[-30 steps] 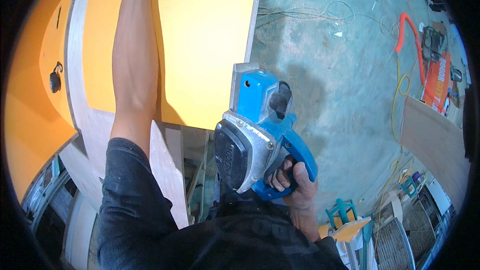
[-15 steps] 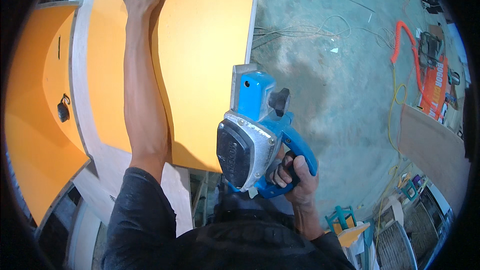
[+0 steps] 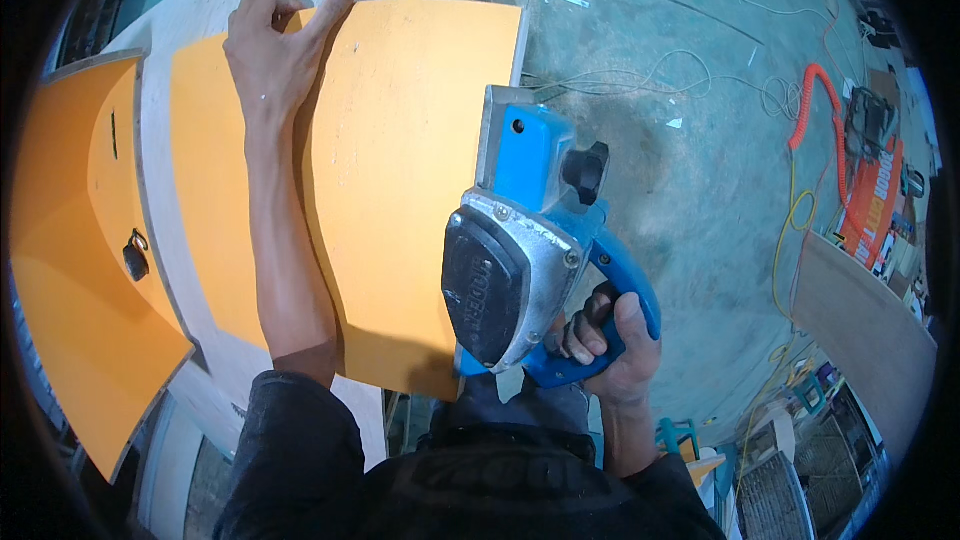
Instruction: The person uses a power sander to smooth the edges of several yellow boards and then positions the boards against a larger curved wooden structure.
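A blue electric hand planer (image 3: 545,210) with a black side cover lies along the right edge of an orange-faced panel (image 3: 385,180). My right hand (image 3: 615,340) is closed around its rear loop handle. At the panel's far edge, my left hand (image 3: 275,55) holds on with curled fingers and outstretched thumb; part of the fingers is hidden. My left forearm crosses above the panel and casts a dark shadow. Beneath the panel is a pale board (image 3: 215,340) dotted with shavings toward its far end.
A curved orange panel (image 3: 60,270) with a small black item (image 3: 135,255) stands at the left. Pale cables (image 3: 640,85) trail over the floor. Farther right are a coiled red hose (image 3: 805,105), a leaning brown board (image 3: 865,335) and several mixed items.
The planer has advanced along the panel's right edge, away from its near corner. My view has shifted, bringing the panel's far edge and my whole left hand into sight.
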Tool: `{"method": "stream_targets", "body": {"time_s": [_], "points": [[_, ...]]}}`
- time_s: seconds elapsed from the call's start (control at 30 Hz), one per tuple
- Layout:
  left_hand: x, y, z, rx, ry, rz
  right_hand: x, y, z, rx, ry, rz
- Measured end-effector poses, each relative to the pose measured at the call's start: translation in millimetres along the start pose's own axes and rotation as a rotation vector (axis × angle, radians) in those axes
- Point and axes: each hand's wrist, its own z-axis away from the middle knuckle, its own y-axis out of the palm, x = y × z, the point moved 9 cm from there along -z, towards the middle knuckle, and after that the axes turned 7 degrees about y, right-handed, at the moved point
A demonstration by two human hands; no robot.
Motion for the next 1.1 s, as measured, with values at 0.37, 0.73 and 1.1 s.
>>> {"method": "stream_targets", "body": {"time_s": [0.37, 0.73, 1.1], "points": [[-10.1, -7.7, -2.1, 0.004, -0.021, 0.061, 65.2, 28.7, -53.1, -0.066, -0.002, -0.014], [-13.8, -6.1, -3.7, -0.003, 0.037, 0.104, 159.7, 66.4, -122.4, -0.068, -0.171, 0.123], [4.0, -6.3, -1.6, -0.052, 0.063, 0.087, 62.4, -46.6, 37.3, -0.116, -0.298, 0.039]]}}
